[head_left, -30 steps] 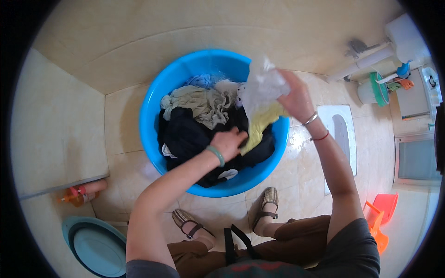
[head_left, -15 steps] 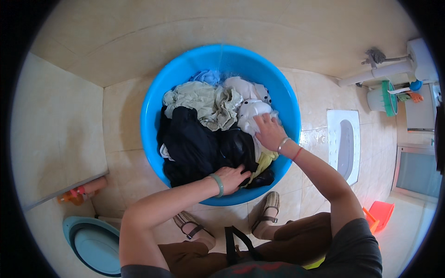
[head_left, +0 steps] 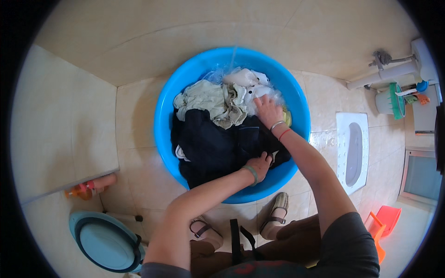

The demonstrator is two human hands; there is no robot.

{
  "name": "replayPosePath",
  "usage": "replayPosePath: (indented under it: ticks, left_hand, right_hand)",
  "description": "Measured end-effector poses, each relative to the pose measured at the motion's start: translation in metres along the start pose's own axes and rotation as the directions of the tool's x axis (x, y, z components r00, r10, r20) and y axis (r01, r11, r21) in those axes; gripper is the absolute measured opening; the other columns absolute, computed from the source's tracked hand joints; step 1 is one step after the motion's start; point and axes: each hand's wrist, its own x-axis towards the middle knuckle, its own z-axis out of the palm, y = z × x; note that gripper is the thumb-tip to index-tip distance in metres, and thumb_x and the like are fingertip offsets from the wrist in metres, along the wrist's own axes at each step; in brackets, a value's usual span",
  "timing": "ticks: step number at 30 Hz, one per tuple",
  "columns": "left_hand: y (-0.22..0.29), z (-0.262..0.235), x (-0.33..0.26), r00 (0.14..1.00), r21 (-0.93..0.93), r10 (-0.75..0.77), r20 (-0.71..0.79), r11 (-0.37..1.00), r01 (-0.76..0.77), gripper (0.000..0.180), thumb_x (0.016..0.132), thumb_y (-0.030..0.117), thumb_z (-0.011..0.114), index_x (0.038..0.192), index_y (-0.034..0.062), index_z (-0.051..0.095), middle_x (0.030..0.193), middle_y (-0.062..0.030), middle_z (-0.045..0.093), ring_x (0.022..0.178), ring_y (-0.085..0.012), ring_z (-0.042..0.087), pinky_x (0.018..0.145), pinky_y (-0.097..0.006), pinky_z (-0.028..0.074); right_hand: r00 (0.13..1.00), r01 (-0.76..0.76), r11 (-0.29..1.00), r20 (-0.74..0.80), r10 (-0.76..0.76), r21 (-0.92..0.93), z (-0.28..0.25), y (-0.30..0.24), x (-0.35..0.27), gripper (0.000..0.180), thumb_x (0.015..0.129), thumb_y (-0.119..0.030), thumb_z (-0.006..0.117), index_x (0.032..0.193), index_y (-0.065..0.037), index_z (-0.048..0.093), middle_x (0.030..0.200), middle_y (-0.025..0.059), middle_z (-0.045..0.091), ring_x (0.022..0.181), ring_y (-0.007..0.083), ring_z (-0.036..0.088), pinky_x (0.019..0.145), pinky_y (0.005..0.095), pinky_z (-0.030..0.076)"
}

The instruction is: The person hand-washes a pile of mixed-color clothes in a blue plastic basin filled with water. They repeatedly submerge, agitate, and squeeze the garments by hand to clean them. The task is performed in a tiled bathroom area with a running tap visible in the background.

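A round blue basin stands on the tiled floor, its far rim near the wall and its near rim just ahead of the person's shoes. Inside, dark garments fill the near half and lie against the near wall of the basin; a pale green garment is bunched behind them, and a white garment with black dots lies at the far right, beneath a thin stream of water. A strip of yellow cloth shows beside the right wrist.

The right hand rests on the white garment, fingers slightly spread. The left hand lies on the dark cloth near the front rim, fingers bent; whether they pinch it, I cannot tell.

To the right, floor tiles separate the basin from a squat toilet; to the left, more tiles reach a raised tiled block. A grey-blue folding basin leans at lower left, well apart.

The reddish print on the dark shirt is too blurred to read, and markings on the bottles are too small to make out.
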Motion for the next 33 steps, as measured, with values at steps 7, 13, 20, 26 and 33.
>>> replayPosePath:
  ticks: [7,13,20,26,33]
  left_hand:
    - [-0.03,-0.118,-0.108,0.841,0.459,0.209,-0.498,0.887,0.052,0.095,0.063,0.04,0.085,0.145,0.022,0.041,0.153,-0.0177,0.032,0.144,-0.0369,0.025,0.108,-0.064,0.024]
    - [-0.074,-0.11,-0.134,0.811,0.209,-0.133,-0.57,0.931,0.3,0.066,0.059,0.025,0.088,0.117,0.0148,0.056,0.138,-0.0113,0.043,0.122,-0.0405,0.044,0.09,-0.05,0.047]
    - [-0.013,-0.07,-0.154,0.907,0.395,0.29,-0.304,0.905,-0.157,0.053,0.055,0.011,0.083,0.101,0.0155,0.056,0.113,-0.0042,0.049,0.097,-0.0314,0.052,0.072,-0.038,0.055]
    - [-0.004,-0.065,-0.133,0.94,0.115,0.339,-0.034,0.936,-0.333,0.036,0.076,0.017,0.071,0.111,0.015,0.061,0.135,-0.0103,0.049,0.105,-0.0349,0.05,0.09,-0.042,0.048]
    - [-0.037,-0.035,-0.109,0.963,0.101,0.271,0.003,0.958,-0.27,0.037,0.088,0.031,0.067,0.122,0.0205,0.059,0.14,-0.0159,0.045,0.11,-0.0396,0.049,0.097,-0.045,0.042]
  right_hand:
    - [0.995,0.071,0.987,-0.076,-0.061,0.142,-0.079,0.013,-0.049,0.065,0.081,-0.039,0.071,0.14,-0.023,0.047,0.145,0.0126,0.044,0.128,0.0419,0.047,0.102,0.0491,0.042]
    - [0.941,0.209,0.787,0.099,-0.324,0.581,-0.119,-0.031,-0.07,0.054,0.085,-0.032,0.068,0.134,-0.017,0.05,0.137,0.0151,0.05,0.113,0.0389,0.057,0.093,0.0491,0.046]
    - [0.875,0.046,0.623,0.269,-0.402,0.781,-0.116,0.014,-0.096,0.018,0.082,-0.015,0.068,0.099,-0.008,0.065,0.093,0.0147,0.068,0.092,0.0323,0.066,0.08,0.0434,0.051]
    - [0.623,0.131,0.892,0.664,-0.413,0.432,-0.171,0.027,-0.086,0.031,0.084,-0.038,0.067,0.107,-0.017,0.07,0.11,0.0083,0.069,0.101,0.0278,0.065,0.084,0.0394,0.052]
    - [0.828,0.382,0.578,0.01,-0.561,0.721,-0.09,-0.018,-0.084,0.058,0.091,-0.06,0.054,0.137,-0.024,0.054,0.138,0.0088,0.05,0.119,0.0357,0.049,0.099,0.0499,0.045]
